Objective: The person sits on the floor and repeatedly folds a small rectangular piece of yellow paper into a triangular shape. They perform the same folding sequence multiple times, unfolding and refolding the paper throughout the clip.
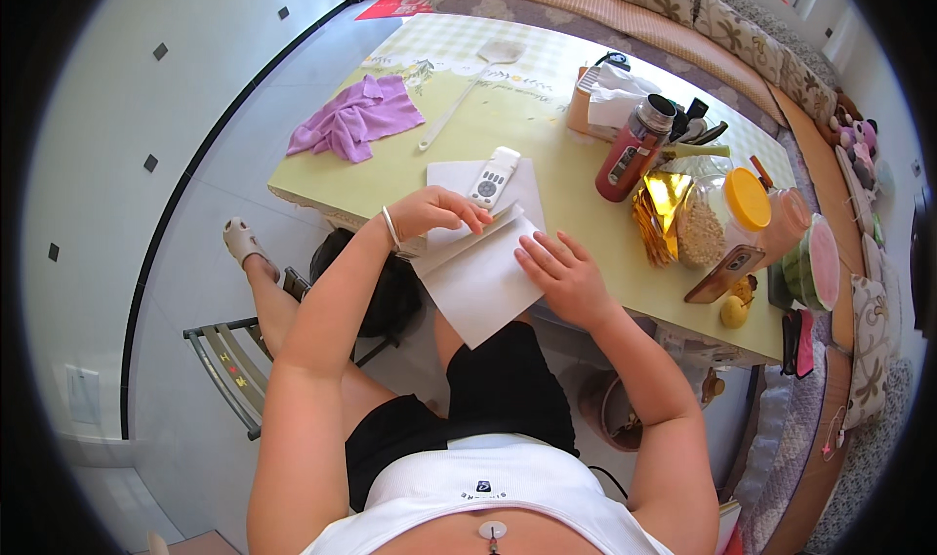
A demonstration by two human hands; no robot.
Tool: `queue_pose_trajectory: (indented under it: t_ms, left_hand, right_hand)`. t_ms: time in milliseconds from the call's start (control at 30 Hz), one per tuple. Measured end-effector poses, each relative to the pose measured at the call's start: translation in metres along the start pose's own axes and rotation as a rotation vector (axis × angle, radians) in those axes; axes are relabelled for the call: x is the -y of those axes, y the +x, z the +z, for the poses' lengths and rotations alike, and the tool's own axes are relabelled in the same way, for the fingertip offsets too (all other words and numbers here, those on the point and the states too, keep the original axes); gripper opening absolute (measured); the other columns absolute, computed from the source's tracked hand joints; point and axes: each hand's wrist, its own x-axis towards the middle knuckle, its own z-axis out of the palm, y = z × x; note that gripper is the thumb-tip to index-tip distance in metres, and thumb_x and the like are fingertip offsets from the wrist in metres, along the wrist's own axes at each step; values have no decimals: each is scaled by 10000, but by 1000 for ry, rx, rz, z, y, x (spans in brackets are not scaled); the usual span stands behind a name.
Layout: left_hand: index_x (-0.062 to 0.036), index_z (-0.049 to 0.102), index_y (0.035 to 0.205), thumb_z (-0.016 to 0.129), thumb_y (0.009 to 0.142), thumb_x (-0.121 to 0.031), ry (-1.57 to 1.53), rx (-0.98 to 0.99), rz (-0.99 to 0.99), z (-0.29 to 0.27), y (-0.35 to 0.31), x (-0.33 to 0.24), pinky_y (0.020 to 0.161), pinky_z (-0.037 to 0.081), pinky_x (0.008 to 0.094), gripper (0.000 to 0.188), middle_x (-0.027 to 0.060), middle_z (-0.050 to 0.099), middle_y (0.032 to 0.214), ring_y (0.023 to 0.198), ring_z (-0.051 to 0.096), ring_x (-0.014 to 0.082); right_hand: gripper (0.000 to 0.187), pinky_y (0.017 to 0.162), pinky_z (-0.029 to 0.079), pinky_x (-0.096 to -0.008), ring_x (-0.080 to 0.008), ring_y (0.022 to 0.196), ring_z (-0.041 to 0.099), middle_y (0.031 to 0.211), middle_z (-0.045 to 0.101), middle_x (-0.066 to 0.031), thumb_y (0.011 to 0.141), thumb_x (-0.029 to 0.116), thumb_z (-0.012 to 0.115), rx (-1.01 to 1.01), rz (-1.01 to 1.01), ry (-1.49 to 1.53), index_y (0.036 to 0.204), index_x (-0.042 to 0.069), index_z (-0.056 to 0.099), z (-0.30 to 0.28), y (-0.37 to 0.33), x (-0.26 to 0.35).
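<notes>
1. Nearest, a folded white paper sheet (478, 282) lies across the near edge of the table (586, 189), its lower corner hanging past that edge over the person's lap.
2. On it, the right hand (566, 277) lies flat on the sheet's right side, fingers (540, 252) straight and slightly spread, pressing down rather than gripping; the paper lies under the fingers and palm.
3. Just beyond, the left hand (444, 211) rests on the sheet's upper fold, its fingers curled together with the tips on the folded edge; whether they pinch the paper or only press it cannot be told. A bracelet (390, 226) circles that wrist.
4. Behind the left hand, a white remote control (493, 176) lies on a second white sheet (459, 176), just beside the fingertips.
5. Toward the right edge stand a red bottle (630, 155), an orange-lidded jar (717, 218) and a phone (727, 272).
6. Farther, near the left corner, lies a purple cloth (359, 116), with a fly swatter (473, 84) beside it.
</notes>
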Motion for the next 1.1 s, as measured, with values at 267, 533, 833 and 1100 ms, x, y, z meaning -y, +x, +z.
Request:
queue_pose_trajectory:
  t_ms: [267,533,833,1100]
  left_hand:
    - [-28,697,1093,809,794,-343,1061,-288,328,81,-16,-17,1070,422,573,449,169,665,1232,1217,605,374]
    - [2,697,994,698,699,-62,1213,-577,347,123,-39,29,1066,473,469,302,268,611,1317,1238,588,416]
    - [-26,736,875,748,822,-116,869,-582,195,86,-36,38,1011,480,431,105,244,660,1231,1200,590,426]
    - [12,719,760,765,760,-181,868,-885,31,80,-9,40,876,501,397,198,123,668,929,960,596,311]
  right_hand:
    - [362,921,497,-398,-278,1171,655,1304,673,-111,852,122,583,153,129,-50,1196,47,669,17,-10,15]
    - [256,912,499,-407,-327,1203,620,1291,671,-155,773,93,686,203,245,105,1026,72,715,1,12,13]
    - [204,970,493,-435,-378,1172,616,1289,658,-206,863,252,782,146,390,619,951,68,771,11,14,-36]
    - [211,763,498,-349,-307,850,634,902,709,-123,791,163,803,46,923,752,774,-18,696,43,19,-53]
